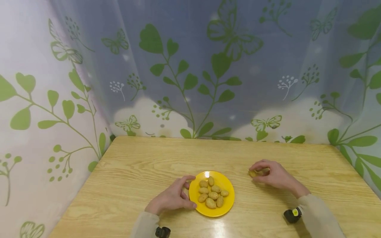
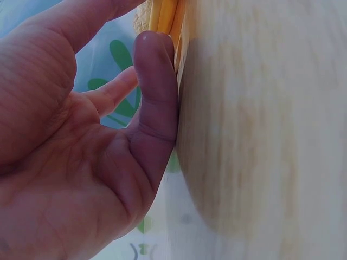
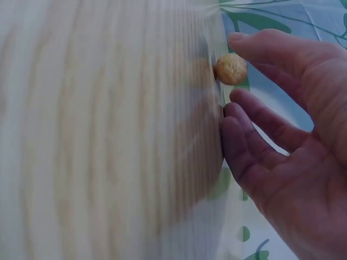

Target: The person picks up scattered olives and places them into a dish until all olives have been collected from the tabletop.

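Note:
A round yellow plate (image 1: 227,204) stands on the table, with several oval, tan, nut-like pieces (image 1: 213,195) gathered on it. At its left side is my left hand (image 1: 171,195), thumb and index finger spread apart with their tips at the rim. The left wrist view shows the plate's edge (image 2: 168,16) just beyond a bent finger of that hand. To the right of the plate, my right hand (image 1: 275,175) is around a single tan nut-like piece (image 3: 232,69). In the right wrist view this piece sits between thumb and fingers, a gap showing on both sides.
The wooden table (image 1: 143,162) runs back to a curtain (image 1: 190,82) printed with green leaves and butterflies. A similar pale curtain (image 1: 38,109) hangs along the left side. Each sleeve has a small black camera (image 1: 292,215) at the wrist.

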`<state>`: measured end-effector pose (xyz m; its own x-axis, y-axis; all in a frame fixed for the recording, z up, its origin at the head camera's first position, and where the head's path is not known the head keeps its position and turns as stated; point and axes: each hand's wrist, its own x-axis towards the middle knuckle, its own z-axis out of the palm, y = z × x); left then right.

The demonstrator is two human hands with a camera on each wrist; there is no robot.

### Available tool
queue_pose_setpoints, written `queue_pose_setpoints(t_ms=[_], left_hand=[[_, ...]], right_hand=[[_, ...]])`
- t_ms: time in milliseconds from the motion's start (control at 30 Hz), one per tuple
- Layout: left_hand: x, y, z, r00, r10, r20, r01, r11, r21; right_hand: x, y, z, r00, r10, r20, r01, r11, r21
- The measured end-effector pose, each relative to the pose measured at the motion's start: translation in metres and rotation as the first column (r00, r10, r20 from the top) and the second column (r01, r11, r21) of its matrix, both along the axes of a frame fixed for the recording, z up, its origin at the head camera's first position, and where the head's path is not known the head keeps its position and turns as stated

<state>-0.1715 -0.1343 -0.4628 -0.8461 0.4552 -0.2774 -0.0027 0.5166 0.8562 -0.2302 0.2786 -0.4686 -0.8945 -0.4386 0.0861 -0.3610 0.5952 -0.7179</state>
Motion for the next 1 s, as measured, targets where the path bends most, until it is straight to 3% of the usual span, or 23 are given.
queue_pose_setpoints(t_ms=[300, 633, 1000], left_hand=[[-0.0003, -0.0006, -0.0010, 1.000, -0.003, -0.009, 0.003, 1.000, 0.004], [0.0000, -0.0003, 0.0007, 1.000, 0.003, 0.007, -0.003, 1.000, 0.020], [0.0009, 0.0002, 0.0025, 1.000, 0.000, 0.010, 0.000, 1.000, 0.022]], right_hand=[[-0.0058, 0.0030, -0.0036, 1.000, 0.004, 0.009, -0.004, 0.999, 0.037], [-0.0053, 0.0019, -0.0010, 0.996, -0.019, 0.082, 0.016, 0.999, 0.033], [-0.0021, -0.0016, 0.0009, 0.998, -0.032, 0.049, 0.030, 0.999, 0.033]])
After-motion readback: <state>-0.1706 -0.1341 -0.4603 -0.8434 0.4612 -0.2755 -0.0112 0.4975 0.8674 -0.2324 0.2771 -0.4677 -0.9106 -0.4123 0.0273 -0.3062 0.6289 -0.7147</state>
